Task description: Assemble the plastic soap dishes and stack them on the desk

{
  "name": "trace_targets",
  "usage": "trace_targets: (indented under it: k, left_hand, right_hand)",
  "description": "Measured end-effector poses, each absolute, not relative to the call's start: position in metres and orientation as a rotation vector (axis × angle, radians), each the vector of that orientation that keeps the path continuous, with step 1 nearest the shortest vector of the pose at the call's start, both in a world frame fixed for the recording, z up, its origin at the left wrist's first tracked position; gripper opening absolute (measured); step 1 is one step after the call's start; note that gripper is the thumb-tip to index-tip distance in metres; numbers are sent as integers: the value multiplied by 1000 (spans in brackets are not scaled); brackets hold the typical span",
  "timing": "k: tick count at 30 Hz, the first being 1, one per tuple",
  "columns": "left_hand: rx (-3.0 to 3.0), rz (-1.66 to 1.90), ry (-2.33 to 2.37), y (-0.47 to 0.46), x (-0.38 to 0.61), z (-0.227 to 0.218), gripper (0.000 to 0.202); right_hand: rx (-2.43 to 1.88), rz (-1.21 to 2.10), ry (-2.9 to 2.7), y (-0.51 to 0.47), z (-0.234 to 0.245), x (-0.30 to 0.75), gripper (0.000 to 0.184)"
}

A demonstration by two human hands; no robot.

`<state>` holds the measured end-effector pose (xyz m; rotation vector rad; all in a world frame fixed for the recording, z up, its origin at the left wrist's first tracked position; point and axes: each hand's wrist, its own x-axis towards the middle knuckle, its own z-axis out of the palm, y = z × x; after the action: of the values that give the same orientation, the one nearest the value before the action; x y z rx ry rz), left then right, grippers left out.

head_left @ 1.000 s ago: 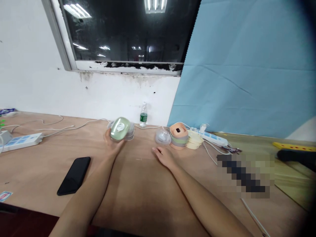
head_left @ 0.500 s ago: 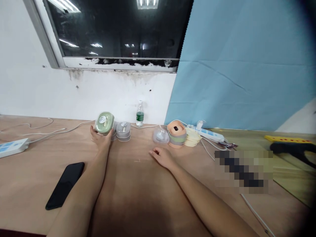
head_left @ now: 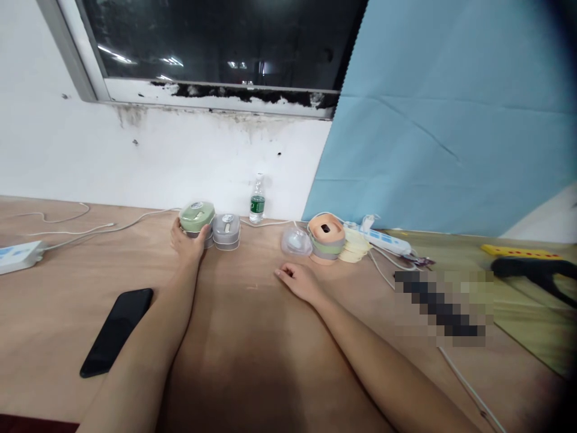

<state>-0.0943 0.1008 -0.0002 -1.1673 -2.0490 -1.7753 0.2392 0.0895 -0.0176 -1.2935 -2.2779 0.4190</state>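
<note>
My left hand (head_left: 186, 240) grips a small green lidded container (head_left: 197, 216), thumb on its right side and fingers on its left. The green container sits level on top of a grey container (head_left: 208, 240), partly hidden behind my hand. Directly to the right stands another grey lidded container (head_left: 226, 231) with a round label on its lid. My right hand (head_left: 298, 281) rests on the wooden table with fingers curled in and nothing visible in them. Beyond it are a clear plastic container (head_left: 296, 242) and a stack of orange, grey and green lids or frames (head_left: 326, 240).
A water bottle (head_left: 257, 201) stands by the wall. Pale yellow stacked pieces (head_left: 355, 245) lie beside a power strip (head_left: 383, 240) at right. A black phone (head_left: 116, 331) lies beside my left forearm. Another power strip (head_left: 20, 255) and loose white cables (head_left: 121, 230) are at left.
My left hand has brought the green container from a tilted, raised pose down level onto the grey container. My right hand stays on the table. The view has shifted slightly.
</note>
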Motion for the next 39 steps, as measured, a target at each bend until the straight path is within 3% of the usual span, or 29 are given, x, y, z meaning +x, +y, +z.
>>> trace_targets:
  k: [4,13,18,23,27,31,39]
  left_hand:
    - [-1124,-1744,-2061,101,-97,-4,89]
    - [-1224,-1532,-1845,82,-75,-6,76]
    - [-1635,-1427,-1672,56,-32,-5,71]
    - [-2288,-1186,-1455,19,21,1,44]
    - [-2654,-1013,-1298,9,44,3,35]
    - [-2776,-972,-1336,17,41,-3,30]
    - [-2716,-1015,-1639,30,23,-9,25]
  right_hand:
    - [-1281,436,-2257,89,-18,239,35]
    - [-1226,434,-1993,93,-19,243,33]
    - [-1206,318,-1778,97,-18,252,35]
    - [-1192,100,-1531,111,-19,276,36]
    - [-1229,-185,-1311,134,-19,316,38]
    - [-1382,-350,-1108,151,-21,361,38]
    - [-1532,-169,-1154,162,-32,368,45]
